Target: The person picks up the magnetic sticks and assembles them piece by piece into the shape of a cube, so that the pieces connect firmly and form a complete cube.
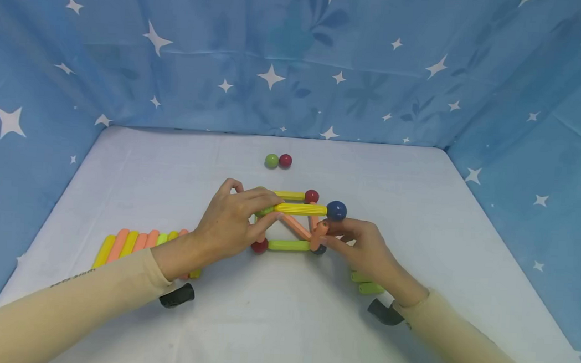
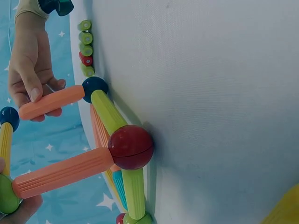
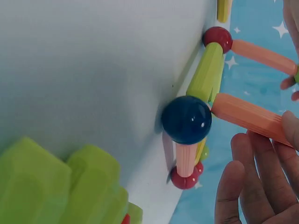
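A frame of ribbed rods and balls stands mid-table. At its near left corner, my left hand (image 1: 233, 219) pinches a green ball (image 2: 7, 195) atop an upright orange rod (image 2: 65, 172), which rises from a red ball (image 2: 131, 147). From the green ball a yellow rod (image 1: 301, 209) reaches rightward, with a blue ball (image 1: 336, 210) on its free end. My right hand (image 1: 364, 241) pinches the upper end of another orange rod (image 3: 247, 116). That rod's lower end meets the blue corner ball (image 3: 187, 120). Its upper end sits just below the raised blue ball, apart from it.
Behind the frame lie a loose green ball (image 1: 272, 161) and a red ball (image 1: 285, 160). A row of yellow, orange and green rods (image 1: 129, 244) lies under my left forearm. Several green rods (image 1: 371, 288) lie beside my right wrist. A starry blue curtain (image 1: 297, 65) surrounds the white table (image 1: 262, 324).
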Available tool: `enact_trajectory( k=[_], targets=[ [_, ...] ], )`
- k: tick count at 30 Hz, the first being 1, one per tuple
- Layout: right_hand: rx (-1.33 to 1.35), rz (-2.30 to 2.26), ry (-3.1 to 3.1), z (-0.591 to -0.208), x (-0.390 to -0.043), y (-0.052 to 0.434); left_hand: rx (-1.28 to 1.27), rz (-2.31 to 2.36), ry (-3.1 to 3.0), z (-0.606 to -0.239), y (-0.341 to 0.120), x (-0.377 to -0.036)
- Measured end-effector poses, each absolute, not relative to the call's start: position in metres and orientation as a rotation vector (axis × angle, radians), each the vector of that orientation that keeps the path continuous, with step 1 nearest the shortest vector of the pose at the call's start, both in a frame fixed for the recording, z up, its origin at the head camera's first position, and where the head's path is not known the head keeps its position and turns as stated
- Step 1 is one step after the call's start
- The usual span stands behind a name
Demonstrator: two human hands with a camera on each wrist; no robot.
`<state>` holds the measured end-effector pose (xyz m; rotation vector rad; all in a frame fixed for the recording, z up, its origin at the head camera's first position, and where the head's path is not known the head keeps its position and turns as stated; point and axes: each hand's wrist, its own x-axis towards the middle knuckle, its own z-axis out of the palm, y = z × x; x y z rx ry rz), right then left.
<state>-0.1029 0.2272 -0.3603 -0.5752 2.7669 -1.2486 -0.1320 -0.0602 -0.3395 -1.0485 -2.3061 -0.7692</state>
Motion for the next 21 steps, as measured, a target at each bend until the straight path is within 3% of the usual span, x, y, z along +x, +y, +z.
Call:
enact_trajectory(
  k=[21],
  targets=[
    [-0.671,-1.313,2.779,-0.362,-0.110,0.240,-1.075,-0.764,-2.321,-0.338,-0.065,-0.131]
  ],
)
